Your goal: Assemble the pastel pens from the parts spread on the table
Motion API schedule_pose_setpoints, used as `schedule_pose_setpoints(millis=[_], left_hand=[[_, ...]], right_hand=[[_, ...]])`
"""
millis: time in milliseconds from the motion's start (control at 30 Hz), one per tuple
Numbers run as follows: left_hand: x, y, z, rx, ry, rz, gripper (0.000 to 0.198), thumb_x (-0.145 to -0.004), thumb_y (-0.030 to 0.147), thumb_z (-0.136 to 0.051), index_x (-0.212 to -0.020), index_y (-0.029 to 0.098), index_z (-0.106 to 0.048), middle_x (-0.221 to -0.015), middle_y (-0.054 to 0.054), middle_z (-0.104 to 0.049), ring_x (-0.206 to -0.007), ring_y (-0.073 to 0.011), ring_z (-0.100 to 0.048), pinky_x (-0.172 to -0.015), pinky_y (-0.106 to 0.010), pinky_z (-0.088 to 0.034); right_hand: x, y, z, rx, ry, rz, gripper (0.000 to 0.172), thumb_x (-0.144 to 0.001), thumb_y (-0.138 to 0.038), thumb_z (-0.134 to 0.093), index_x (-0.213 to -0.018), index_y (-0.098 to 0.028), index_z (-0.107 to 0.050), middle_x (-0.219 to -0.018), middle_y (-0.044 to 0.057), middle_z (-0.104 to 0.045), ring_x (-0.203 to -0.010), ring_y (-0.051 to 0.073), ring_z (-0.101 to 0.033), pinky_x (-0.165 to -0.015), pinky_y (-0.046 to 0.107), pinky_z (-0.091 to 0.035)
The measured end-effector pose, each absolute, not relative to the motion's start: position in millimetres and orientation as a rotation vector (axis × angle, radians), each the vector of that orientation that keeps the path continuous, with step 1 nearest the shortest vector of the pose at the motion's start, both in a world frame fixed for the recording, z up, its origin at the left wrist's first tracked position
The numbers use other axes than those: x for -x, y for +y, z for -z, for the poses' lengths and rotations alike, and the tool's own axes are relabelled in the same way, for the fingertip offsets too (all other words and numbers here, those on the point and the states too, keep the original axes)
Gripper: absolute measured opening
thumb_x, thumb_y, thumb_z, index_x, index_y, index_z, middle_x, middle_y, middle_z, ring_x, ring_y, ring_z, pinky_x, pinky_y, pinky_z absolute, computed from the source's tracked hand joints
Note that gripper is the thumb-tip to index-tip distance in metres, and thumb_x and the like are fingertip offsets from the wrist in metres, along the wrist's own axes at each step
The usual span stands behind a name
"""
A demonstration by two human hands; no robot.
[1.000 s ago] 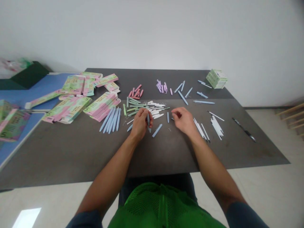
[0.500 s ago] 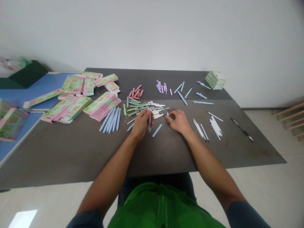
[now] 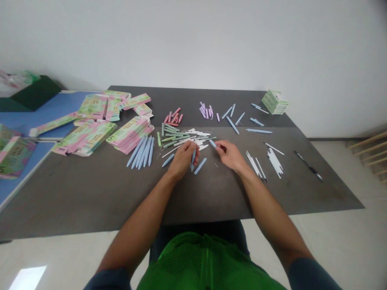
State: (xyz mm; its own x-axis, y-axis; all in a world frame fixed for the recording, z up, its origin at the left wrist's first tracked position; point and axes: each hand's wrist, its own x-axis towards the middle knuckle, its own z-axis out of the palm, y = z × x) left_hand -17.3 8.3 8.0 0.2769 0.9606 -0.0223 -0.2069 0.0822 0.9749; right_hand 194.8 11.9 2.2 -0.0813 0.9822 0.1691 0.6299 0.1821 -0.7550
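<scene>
My left hand (image 3: 183, 159) is closed around a grey-blue pen barrel (image 3: 192, 160), held steeply with a thin tip at its upper end. Between the thumb and fingers of my right hand (image 3: 230, 154) is a short light-blue pen part (image 3: 213, 143), pointing up and left, apart from the barrel. A loose blue pen piece (image 3: 200, 166) lies on the table between the hands. Another blue pen part (image 3: 168, 160) rests left of my left hand. Just beyond the hands, white pen parts (image 3: 203, 134) and green pen parts (image 3: 175, 135) lie in a loose heap.
Blue pen barrels (image 3: 141, 152) lie side by side at left, near pink-and-green cartons (image 3: 131, 133). Red parts (image 3: 173, 117), purple parts (image 3: 206, 110) and blue pens (image 3: 232, 125) lie farther back. White refills (image 3: 274, 162), a black pen (image 3: 308, 165) and a green box (image 3: 274, 102) are at right.
My right hand has turned the light-blue part from upright to slanting up and left. My left hand has shifted slightly right, and the barrel in it has tilted.
</scene>
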Motion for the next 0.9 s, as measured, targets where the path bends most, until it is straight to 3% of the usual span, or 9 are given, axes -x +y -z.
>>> schedule_pose_setpoints(millis=[133,233,367,467,567,700,800,900], left_hand=[[16.5,7.3,-10.7,-1.124,0.857,-1.065,0.030,-0.095,0.047,-0.052,-0.095,0.018,-0.058,-0.070,0.002,-0.058,-0.050,-0.0080,-0.051,-0.044,-0.019,-0.041],[17.0,7.1,-15.8,-1.172,0.883,-1.095,0.029,-0.093,0.047,-0.057,-0.104,0.020,-0.059,-0.070,0.004,-0.057,-0.050,-0.0074,-0.049,-0.043,-0.018,-0.040],[17.6,6.2,-19.4,-1.247,0.897,-1.067,0.029,-0.091,0.048,-0.059,-0.092,0.019,-0.059,-0.066,0.004,-0.055,-0.049,-0.0067,-0.047,-0.044,-0.018,-0.039],[16.8,4.6,-17.7,-1.281,0.905,-1.023,0.028,-0.091,0.046,-0.060,-0.089,0.018,-0.059,-0.067,0.004,-0.056,-0.049,-0.0067,-0.048,-0.045,-0.018,-0.039],[15.1,2.4,-15.8,-1.284,0.903,-1.005,0.028,-0.086,0.042,-0.067,-0.099,0.019,-0.061,-0.064,0.005,-0.054,-0.048,-0.0068,-0.047,-0.046,-0.019,-0.038],[14.0,0.4,-17.4,-1.309,0.885,-1.000,0.036,-0.082,0.039,-0.071,-0.109,0.017,-0.063,-0.064,0.005,-0.054,-0.049,-0.0071,-0.046,-0.047,-0.020,-0.037],[15.3,1.2,-18.9,-1.304,0.892,-1.029,0.033,-0.090,0.043,-0.061,-0.110,0.017,-0.065,-0.068,0.003,-0.056,-0.051,-0.0083,-0.048,-0.049,-0.021,-0.039],[17.7,3.7,-18.0,-1.309,0.932,-1.044,0.034,-0.095,0.046,-0.051,-0.105,0.017,-0.067,-0.072,0.000,-0.058,-0.054,-0.0092,-0.049,-0.049,-0.022,-0.040]], right_hand=[[-196.8,8.3,-9.2,1.455,-1.612,-0.901,0.017,-0.085,-0.031,-0.058,-0.094,-0.019,-0.067,-0.082,0.002,-0.065,-0.075,0.017,-0.057,-0.070,0.029,-0.043],[-204.2,9.2,-11.8,1.511,-1.549,-0.877,0.016,-0.081,-0.031,-0.064,-0.092,-0.020,-0.064,-0.083,0.001,-0.064,-0.075,0.017,-0.057,-0.070,0.029,-0.043],[-213.9,9.9,-13.6,1.499,-1.620,-0.850,0.013,-0.079,-0.029,-0.067,-0.085,-0.021,-0.059,-0.076,-0.001,-0.061,-0.071,0.015,-0.055,-0.068,0.028,-0.042],[-209.6,6.3,-16.0,1.381,-1.705,-0.901,0.015,-0.083,-0.034,-0.068,-0.091,-0.021,-0.066,-0.084,0.001,-0.065,-0.077,0.016,-0.057,-0.073,0.030,-0.043],[-195.9,0.5,-18.5,1.286,-1.721,-0.927,0.025,-0.087,-0.042,-0.067,-0.101,-0.023,-0.072,-0.094,0.003,-0.066,-0.082,0.017,-0.058,-0.075,0.030,-0.044],[-179.7,-4.1,-18.7,1.208,-1.684,-1.046,0.030,-0.089,-0.048,-0.064,-0.104,-0.022,-0.070,-0.090,0.003,-0.068,-0.078,0.016,-0.059,-0.071,0.028,-0.044],[-181.4,-1.5,-15.4,1.256,-1.615,-1.054,0.025,-0.093,-0.042,-0.057,-0.105,-0.021,-0.063,-0.085,0.002,-0.069,-0.077,0.016,-0.061,-0.071,0.027,-0.045],[-195.8,4.6,-11.5,1.500,-1.678,-0.839,0.021,-0.093,-0.027,-0.051,-0.110,-0.020,-0.061,-0.084,0.003,-0.069,-0.075,0.018,-0.061,-0.071,0.028,-0.044]])
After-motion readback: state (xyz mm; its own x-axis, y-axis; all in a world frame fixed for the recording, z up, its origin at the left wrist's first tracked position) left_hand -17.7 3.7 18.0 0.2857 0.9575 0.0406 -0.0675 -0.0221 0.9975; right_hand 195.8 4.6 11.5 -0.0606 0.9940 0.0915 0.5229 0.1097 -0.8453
